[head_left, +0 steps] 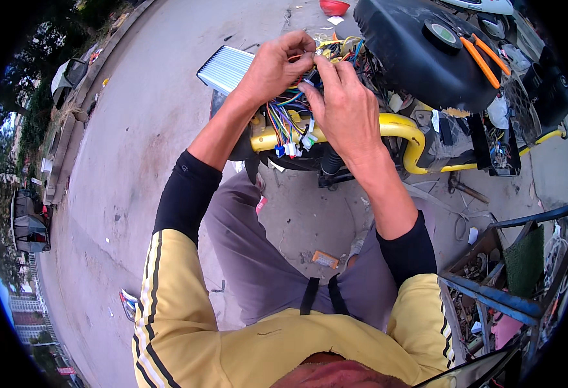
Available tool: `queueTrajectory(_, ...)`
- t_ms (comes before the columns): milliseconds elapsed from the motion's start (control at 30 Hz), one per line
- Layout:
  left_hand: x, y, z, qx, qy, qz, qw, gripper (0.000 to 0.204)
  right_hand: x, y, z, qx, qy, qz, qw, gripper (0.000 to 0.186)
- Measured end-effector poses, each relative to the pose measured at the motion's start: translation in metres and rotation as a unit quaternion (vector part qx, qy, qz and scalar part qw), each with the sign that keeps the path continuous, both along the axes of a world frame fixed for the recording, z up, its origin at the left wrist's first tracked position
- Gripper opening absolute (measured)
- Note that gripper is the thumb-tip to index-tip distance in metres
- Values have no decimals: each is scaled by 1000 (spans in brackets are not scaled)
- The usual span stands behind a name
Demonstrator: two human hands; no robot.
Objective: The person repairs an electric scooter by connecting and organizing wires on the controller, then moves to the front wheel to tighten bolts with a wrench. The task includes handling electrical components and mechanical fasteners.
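Both my hands meet over a tangle of coloured wires (285, 116) at the front of a yellow-framed vehicle. My left hand (274, 68) pinches a thin wire, its fingertips nearly touching those of the other hand. My right hand (349, 103) is closed with thumb and forefinger on the wires too; the exact joint between the fingers is too small to make out. Beside my left wrist lies a silver finned metal box (224, 70). White and blue plug connectors (289, 150) hang from the wires in front of the yellow tube (397, 124).
On the black seat (400, 58) rest a roll of black tape (442, 36) and orange-handled pliers (480, 61). A hammer (468, 189) and a small orange box (325, 259) lie on the ground. At right stands a blue metal-framed crate (497, 299) of tools; far off, a red bowl (334, 8).
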State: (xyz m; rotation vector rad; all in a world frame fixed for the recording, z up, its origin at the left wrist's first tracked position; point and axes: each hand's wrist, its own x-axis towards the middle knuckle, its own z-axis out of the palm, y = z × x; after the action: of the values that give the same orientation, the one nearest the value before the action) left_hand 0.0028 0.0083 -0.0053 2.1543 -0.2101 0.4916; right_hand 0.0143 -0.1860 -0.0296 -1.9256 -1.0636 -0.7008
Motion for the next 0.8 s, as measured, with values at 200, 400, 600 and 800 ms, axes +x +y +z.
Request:
queueTrajectory(200,2,-5,-1,-79,27,-13,996,2,4,7,-4,50,-4,26,998,31)
queueTrajectory(400,3,-2,-7,-114,18,-42,992,6,6,7,-14,84,-2,45,995,34)
queueTrajectory(600,1,-2,-1,-70,7,-26,997,5,-7,2,8,95,150,81,981,33)
queueTrajectory(800,-3,-7,3,-90,40,8,995,4,-2,14,-8,224,341,178,896,36)
